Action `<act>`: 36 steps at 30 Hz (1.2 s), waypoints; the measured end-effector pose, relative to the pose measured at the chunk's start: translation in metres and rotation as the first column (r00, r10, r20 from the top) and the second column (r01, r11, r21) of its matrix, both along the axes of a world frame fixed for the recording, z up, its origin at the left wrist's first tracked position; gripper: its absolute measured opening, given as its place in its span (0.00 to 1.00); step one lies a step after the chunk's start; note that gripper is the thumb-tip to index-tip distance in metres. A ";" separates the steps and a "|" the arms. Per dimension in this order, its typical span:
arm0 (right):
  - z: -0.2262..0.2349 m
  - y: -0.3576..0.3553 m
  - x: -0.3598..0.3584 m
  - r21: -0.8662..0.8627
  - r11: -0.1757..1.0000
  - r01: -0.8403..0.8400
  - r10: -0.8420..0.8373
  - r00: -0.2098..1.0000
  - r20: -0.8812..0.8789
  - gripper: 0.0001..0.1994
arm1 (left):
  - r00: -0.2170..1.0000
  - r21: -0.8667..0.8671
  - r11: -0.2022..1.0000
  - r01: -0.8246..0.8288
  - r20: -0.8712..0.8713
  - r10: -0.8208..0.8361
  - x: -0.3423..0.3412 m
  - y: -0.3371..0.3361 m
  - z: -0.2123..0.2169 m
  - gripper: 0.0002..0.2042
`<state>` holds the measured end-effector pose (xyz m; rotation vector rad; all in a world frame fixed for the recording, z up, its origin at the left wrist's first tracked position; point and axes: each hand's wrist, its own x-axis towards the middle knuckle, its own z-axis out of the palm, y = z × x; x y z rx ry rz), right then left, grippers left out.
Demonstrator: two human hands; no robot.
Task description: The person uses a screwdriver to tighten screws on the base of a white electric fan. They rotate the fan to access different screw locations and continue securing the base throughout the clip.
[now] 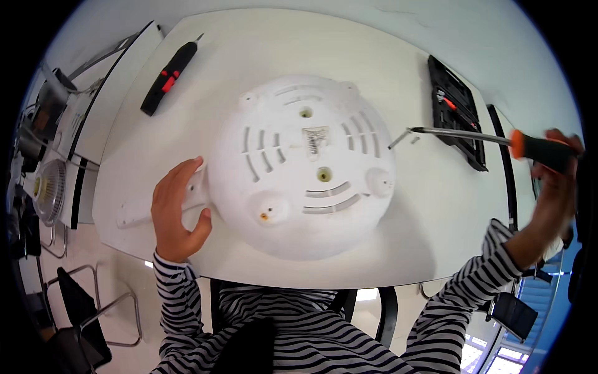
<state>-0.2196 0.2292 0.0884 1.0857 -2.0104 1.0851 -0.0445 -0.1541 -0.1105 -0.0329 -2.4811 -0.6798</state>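
- A white table (249, 37) with a curved far edge fills the middle, against a pale wall (405, 17); pale floor (118, 273) shows below, with a black metal-framed chair (78, 299) at left.
- On the table lie a black-and-red power screwdriver (169, 78) at far left and an open black tool case (458, 103) at right.
- The round white vented housing (286, 174) sits mid-table, slots and screw recesses facing up; its handle (140, 215) runs out left and slightly toward the person.
- The screwdriver (479, 135) lies nearly level, its blade pointing left to the housing; one screw (398, 138) is at the tip, though contact is unclear, and another small metal piece (415, 140) is just beside.
- The left hand (177, 212) straddles the handle's base, thumb and fingers apart; whether it grips cannot be told.
- The right hand (554, 171), raised at far right with bent elbow, is closed around the screwdriver's orange-and-dark grip.
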 end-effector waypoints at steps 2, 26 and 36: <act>-0.025 0.011 0.000 0.040 0.987 0.156 -0.159 0.982 0.104 0.16 | 0.999 -0.027 0.999 0.039 0.030 -0.038 -0.004 0.004 0.003 0.33; -0.092 0.003 -0.027 0.135 0.902 0.409 -0.426 0.895 0.131 0.11 | 0.969 -0.089 0.990 0.107 0.233 -0.083 -0.006 0.001 0.015 0.36; -0.097 0.008 -0.028 0.068 0.913 0.401 -0.407 0.906 0.115 0.12 | 0.970 -0.021 0.992 0.121 0.217 -0.113 -0.007 -0.003 0.019 0.34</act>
